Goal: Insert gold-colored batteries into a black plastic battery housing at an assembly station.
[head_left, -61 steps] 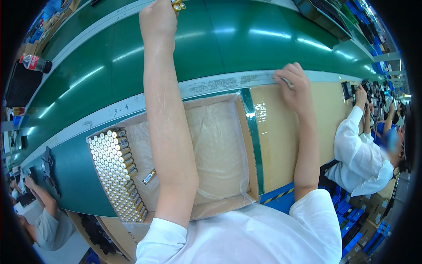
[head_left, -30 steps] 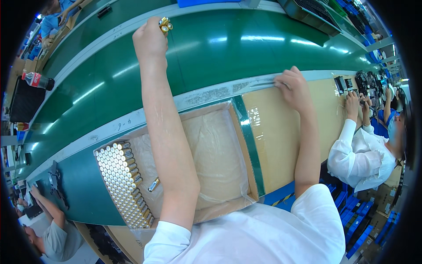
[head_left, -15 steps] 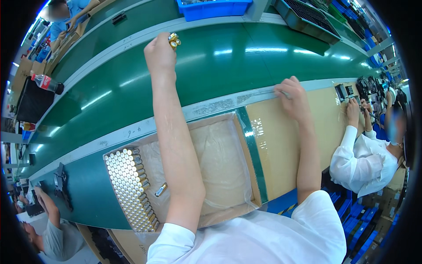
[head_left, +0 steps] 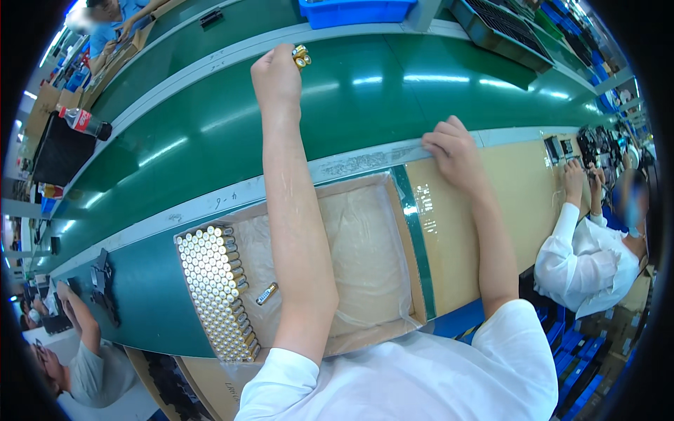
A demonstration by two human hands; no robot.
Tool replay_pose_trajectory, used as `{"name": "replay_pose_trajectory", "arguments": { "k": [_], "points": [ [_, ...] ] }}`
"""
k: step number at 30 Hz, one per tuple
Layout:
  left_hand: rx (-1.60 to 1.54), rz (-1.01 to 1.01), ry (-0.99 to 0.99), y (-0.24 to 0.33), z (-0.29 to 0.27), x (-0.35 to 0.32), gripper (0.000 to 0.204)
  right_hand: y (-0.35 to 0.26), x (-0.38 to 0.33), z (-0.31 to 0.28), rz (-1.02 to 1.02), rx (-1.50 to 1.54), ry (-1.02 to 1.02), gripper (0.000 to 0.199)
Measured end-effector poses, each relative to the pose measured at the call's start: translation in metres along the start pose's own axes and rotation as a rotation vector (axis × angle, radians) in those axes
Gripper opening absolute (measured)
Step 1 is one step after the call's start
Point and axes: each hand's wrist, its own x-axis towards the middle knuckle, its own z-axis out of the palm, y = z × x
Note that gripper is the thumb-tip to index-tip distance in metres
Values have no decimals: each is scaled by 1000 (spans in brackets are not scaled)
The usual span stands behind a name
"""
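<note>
My left hand [head_left: 276, 78] is closed on several gold-ended batteries [head_left: 302, 56], held out over the green conveyor belt; their ends stick out beside the fingers. Under my left forearm lies a shallow cardboard box [head_left: 413, 245] lined with clear plastic. Tight rows of upright batteries [head_left: 214, 281] fill its left side, and one loose battery [head_left: 267, 293] lies on the liner beside them. My right hand [head_left: 455, 151] has curled fingers above the pale rail [head_left: 393, 154] at the belt's near edge. Whatever it may hold is hidden.
Beyond the green belt [head_left: 337, 105] stand a blue bin [head_left: 358, 12] and a grey tray [head_left: 502, 35]. Brown cardboard [head_left: 463, 238] covers the table on the right, where a co-worker in white [head_left: 579, 259] handles black parts. A bottle [head_left: 84, 123] lies at the far left.
The whole view has shifted slightly to the right. My right hand has moved a little left along the rail, its fingers curled. My left hand still holds the batteries over the belt.
</note>
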Motion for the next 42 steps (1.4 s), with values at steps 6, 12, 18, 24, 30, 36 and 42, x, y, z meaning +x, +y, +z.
{"name": "replay_pose_trajectory", "arguments": {
  "k": [6,12,18,24,30,36,42],
  "points": [
    [-22,-3,10,7,-4,3,25,4,5,-20,-34,-66,-9,11],
    [-27,-27,-11,5,-2,2,24,-16,11,-3,-37,-31,-53,11],
    [-59,-7,6,9,-6,3,24,-20,19,-22,123,-98,-115,9],
    [-27,-16,-38,4,-3,0,23,-19,13,-5,-95,0,-82,10],
    [-44,-1,19,6,-4,1,24,-2,10,-16,-61,-86,-103,9],
    [6,-40,-34,5,-1,-4,24,-3,-1,3,-37,-69,-30,11],
    [-37,-8,-14,8,-7,3,24,2,7,-15,-12,-83,18,10]
  ]
}}
